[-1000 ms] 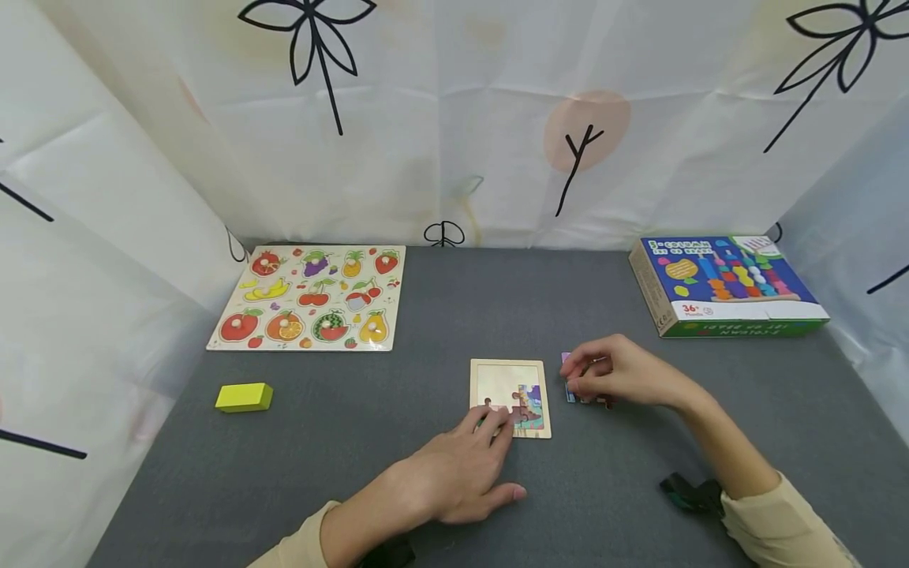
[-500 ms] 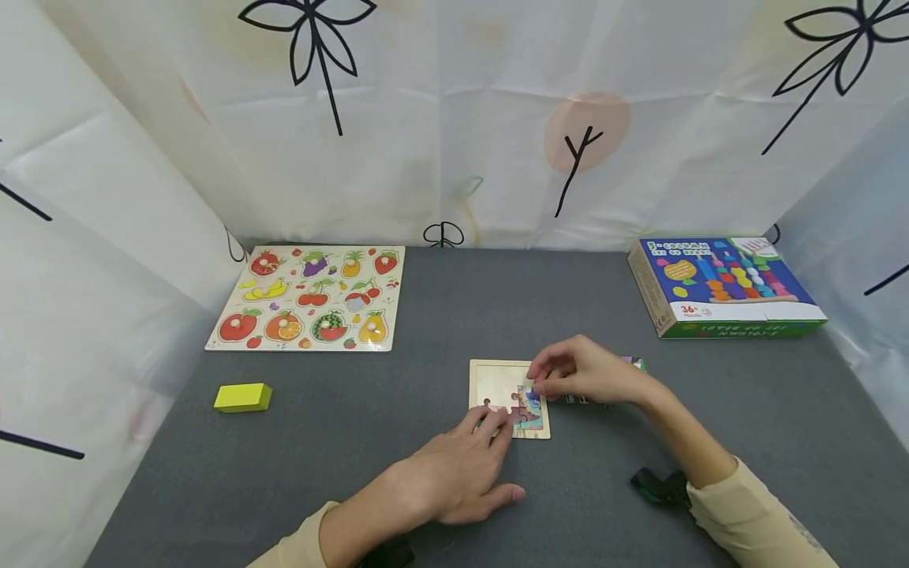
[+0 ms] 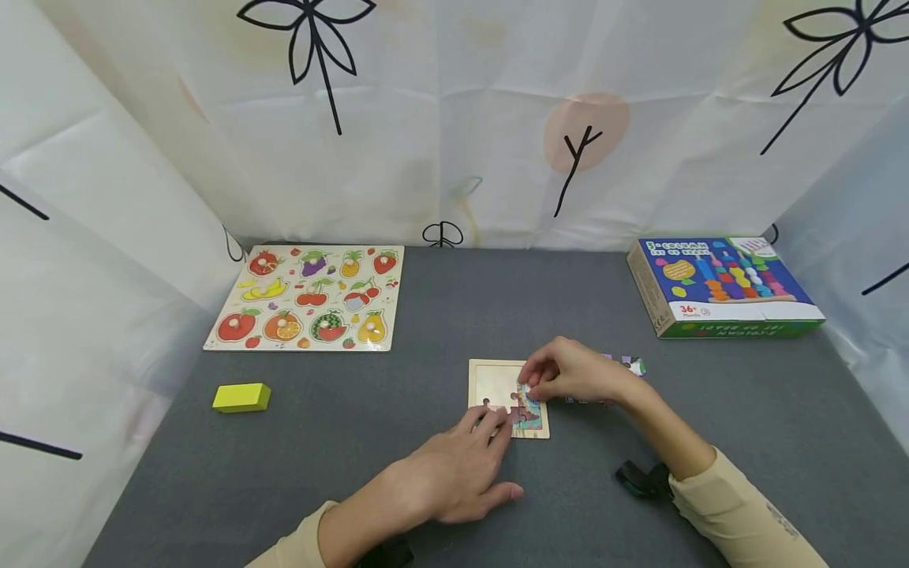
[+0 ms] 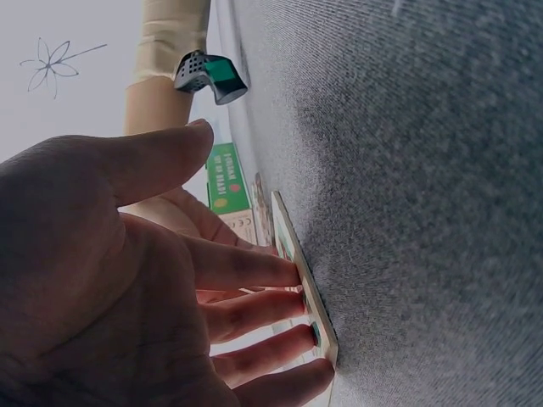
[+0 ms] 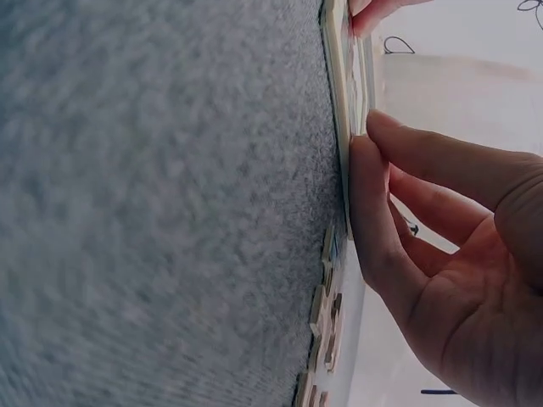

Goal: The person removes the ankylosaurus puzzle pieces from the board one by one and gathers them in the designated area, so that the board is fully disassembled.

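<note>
A small wooden puzzle tray lies on the grey table, with joined jigsaw pieces along its lower and right parts. The outstretched fingers of my left hand rest on the tray's lower left; in the left wrist view those fingertips touch the tray's edge. Over the upper right of the tray, my right hand pinches a jigsaw piece between thumb and forefinger, mostly hidden by the fingertips. Loose jigsaw pieces lie right of the tray, partly covered by that hand; the right wrist view shows several loose pieces edge-on.
A fruit picture board lies at the back left, with a yellow block in front of it. At the back right is a blue and green toy box. A patterned white curtain closes off the back.
My right hand has moved left from the loose pieces to the tray's upper right, carrying a jigsaw piece and uncovering some loose ones. The left hand has stayed on the tray.
</note>
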`<state>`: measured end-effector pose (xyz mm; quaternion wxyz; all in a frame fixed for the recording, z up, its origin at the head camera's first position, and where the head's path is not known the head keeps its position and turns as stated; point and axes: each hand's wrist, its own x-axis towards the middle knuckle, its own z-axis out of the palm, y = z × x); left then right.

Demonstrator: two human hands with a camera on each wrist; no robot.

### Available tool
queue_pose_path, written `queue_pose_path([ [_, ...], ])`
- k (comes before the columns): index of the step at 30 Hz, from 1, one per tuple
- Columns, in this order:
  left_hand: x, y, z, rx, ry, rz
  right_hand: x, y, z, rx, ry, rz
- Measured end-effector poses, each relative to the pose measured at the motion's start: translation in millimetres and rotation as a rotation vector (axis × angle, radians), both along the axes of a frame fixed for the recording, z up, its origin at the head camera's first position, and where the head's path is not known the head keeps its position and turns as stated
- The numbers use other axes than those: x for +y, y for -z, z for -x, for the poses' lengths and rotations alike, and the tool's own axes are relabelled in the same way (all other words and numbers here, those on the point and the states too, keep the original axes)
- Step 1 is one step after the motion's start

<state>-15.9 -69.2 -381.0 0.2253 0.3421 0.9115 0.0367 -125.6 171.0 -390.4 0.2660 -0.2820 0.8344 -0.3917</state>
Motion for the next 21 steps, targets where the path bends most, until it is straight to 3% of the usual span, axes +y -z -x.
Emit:
queue_pose_path([
  [11, -0.5, -1.2, -0.9, 0.008, -0.003, -0.005, -0.3, 1.8, -1.3, 0.011, 0.015, -0.036],
  [21, 0.5, -0.9, -0.6, -0.002, -0.012, -0.011, 2.6, 3.0, -1.7, 0.048, 0.003, -0.009],
])
